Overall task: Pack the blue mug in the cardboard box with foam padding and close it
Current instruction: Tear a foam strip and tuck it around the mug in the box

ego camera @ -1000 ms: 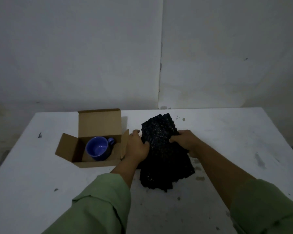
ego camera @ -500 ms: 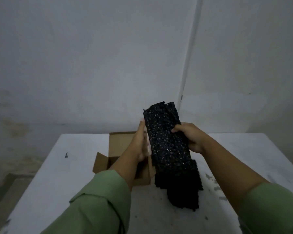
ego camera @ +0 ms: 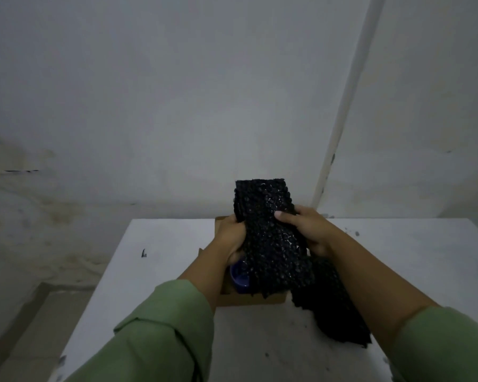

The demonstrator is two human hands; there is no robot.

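Observation:
A long strip of black bubbled foam padding (ego camera: 271, 238) hangs upright over the open cardboard box (ego camera: 249, 299). My left hand (ego camera: 229, 235) grips the padding's left edge and my right hand (ego camera: 307, 227) grips its right edge, thumb across the front. The padding's lower end trails down to the right onto the table. Only a sliver of the blue mug (ego camera: 239, 274) shows inside the box, under my left wrist. Most of the box is hidden by my hands and the padding.
The white table (ego camera: 155, 271) reaches to a grey wall, with its left edge close to the box and floor beyond. A pale pipe (ego camera: 340, 119) runs up the wall at the right. Small dark marks dot the tabletop.
Both hands have carried the padding leftward from the table beside the box to above it. The camera has tilted and moved closer; the mug is mostly covered now.

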